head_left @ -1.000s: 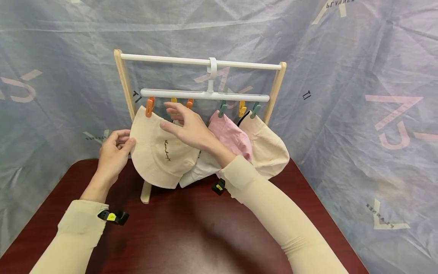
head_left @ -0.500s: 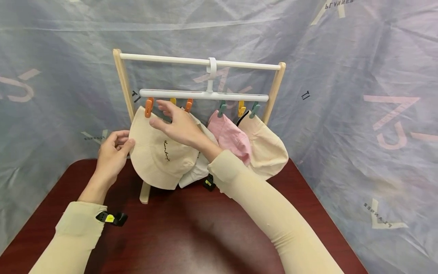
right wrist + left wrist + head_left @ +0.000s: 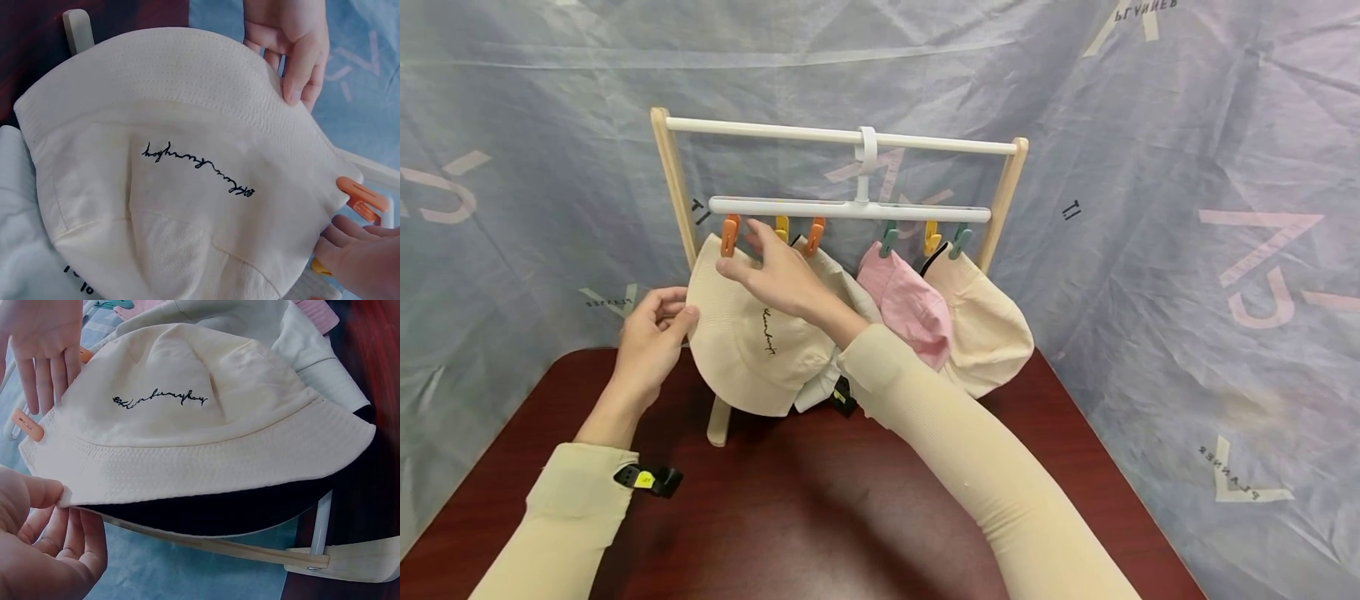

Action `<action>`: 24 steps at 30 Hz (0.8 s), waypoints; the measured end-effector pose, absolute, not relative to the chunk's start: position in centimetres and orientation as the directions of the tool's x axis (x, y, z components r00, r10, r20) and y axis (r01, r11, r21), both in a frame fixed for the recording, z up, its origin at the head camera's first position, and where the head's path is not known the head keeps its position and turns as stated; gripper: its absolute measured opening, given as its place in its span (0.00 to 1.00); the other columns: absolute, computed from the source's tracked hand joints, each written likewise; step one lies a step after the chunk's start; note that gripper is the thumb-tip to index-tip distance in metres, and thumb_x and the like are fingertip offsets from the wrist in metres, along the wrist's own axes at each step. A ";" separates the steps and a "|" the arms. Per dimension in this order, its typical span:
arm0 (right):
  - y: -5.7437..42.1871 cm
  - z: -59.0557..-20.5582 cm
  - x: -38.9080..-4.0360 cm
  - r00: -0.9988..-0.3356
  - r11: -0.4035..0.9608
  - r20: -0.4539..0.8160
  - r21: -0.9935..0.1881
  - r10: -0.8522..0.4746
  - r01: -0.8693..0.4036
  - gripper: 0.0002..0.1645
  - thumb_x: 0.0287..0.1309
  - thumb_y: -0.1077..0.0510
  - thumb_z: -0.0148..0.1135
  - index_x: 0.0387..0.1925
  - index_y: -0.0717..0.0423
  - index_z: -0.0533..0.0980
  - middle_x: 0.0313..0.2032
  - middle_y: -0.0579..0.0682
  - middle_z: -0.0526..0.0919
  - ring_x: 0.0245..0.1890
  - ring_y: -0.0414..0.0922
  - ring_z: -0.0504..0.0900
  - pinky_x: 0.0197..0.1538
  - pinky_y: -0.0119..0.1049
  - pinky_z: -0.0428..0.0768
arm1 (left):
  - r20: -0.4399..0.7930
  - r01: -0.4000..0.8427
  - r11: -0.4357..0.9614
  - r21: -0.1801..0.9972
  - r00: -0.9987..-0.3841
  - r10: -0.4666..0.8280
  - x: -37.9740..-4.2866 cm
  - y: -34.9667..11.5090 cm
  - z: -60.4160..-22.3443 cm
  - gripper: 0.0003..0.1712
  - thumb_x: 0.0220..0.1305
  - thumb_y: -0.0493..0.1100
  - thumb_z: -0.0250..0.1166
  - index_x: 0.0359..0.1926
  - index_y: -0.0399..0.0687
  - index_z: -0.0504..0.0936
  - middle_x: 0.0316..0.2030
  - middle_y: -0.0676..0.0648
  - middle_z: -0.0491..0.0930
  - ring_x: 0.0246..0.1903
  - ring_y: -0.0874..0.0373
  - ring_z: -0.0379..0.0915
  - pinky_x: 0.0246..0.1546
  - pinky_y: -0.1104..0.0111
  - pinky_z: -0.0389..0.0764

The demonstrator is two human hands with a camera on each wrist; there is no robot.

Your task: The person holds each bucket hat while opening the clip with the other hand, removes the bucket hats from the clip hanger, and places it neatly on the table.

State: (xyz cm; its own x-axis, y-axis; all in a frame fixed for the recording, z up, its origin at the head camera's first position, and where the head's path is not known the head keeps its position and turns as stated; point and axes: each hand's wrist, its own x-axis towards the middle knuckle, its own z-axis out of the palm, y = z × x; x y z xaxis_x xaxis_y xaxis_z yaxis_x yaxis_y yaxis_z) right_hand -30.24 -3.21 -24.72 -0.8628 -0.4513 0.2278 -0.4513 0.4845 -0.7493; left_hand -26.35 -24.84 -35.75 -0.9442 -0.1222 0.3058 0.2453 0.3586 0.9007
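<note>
A cream bucket hat (image 3: 730, 342) with dark script stitching (image 3: 161, 397) hangs by an orange clip (image 3: 729, 237) at the left end of a white hanger bar (image 3: 790, 206). My left hand (image 3: 651, 337) pinches the edge of its brim between thumb and fingers, plainly seen in the left wrist view. Close to the orange clip, my right hand (image 3: 782, 275) reaches across the hat's upper part, fingers extended and thumb apart. In the right wrist view the right fingertips (image 3: 344, 228) are right by the hat's edge, just below the clip; part of them is hidden behind the hat.
Behind it hang a white hat (image 3: 859, 302), a pink hat (image 3: 906, 304) and another cream hat (image 3: 988, 329) on orange, yellow and green clips. The hanger hooks on a wooden rack (image 3: 1006, 196) standing on a dark red table (image 3: 820, 508). Grey printed cloth (image 3: 1150, 250) surrounds the table.
My right hand has moved left along the hat toward the orange clip, uncovering the yellow and second orange clips. The left hand keeps its grip on the brim.
</note>
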 end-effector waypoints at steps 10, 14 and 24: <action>-4.4 -24.8 -30.4 -0.902 0.369 0.198 -0.863 -0.384 -0.347 0.43 0.77 0.36 0.58 0.83 0.48 0.59 0.73 0.46 0.75 0.71 0.42 0.74 0.70 0.38 0.75 | 0.307 0.248 0.351 0.903 -0.944 -0.122 -26.0 -24.9 -36.0 0.31 0.82 0.53 0.58 0.76 0.43 0.68 0.51 0.58 0.76 0.45 0.69 0.78 0.41 0.80 0.82; -4.6 -24.9 -30.5 -0.908 0.326 0.202 -0.886 -0.366 -0.328 0.41 0.78 0.38 0.58 0.82 0.48 0.60 0.70 0.47 0.78 0.68 0.43 0.77 0.67 0.39 0.77 | 0.311 0.253 0.349 0.902 -0.943 -0.121 -26.0 -24.7 -36.0 0.31 0.82 0.53 0.57 0.75 0.43 0.68 0.52 0.57 0.76 0.46 0.68 0.78 0.41 0.80 0.82; -5.2 -24.9 -31.1 -0.919 0.294 0.217 -0.901 -0.329 -0.318 0.36 0.79 0.41 0.57 0.80 0.48 0.64 0.67 0.47 0.81 0.66 0.43 0.79 0.65 0.39 0.78 | 0.314 0.257 0.339 0.905 -0.941 -0.125 -26.0 -24.6 -35.8 0.29 0.82 0.53 0.58 0.75 0.44 0.69 0.51 0.57 0.77 0.45 0.67 0.78 0.41 0.79 0.82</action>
State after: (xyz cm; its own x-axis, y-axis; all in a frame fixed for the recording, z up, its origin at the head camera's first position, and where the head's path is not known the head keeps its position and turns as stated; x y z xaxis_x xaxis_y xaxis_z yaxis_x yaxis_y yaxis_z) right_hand -31.06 -5.21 -24.87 -0.9191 -0.3291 0.2166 -0.3177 0.2943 -0.9013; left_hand -25.99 -24.55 -35.85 -0.9411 -0.1247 0.3143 0.2573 0.3390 0.9049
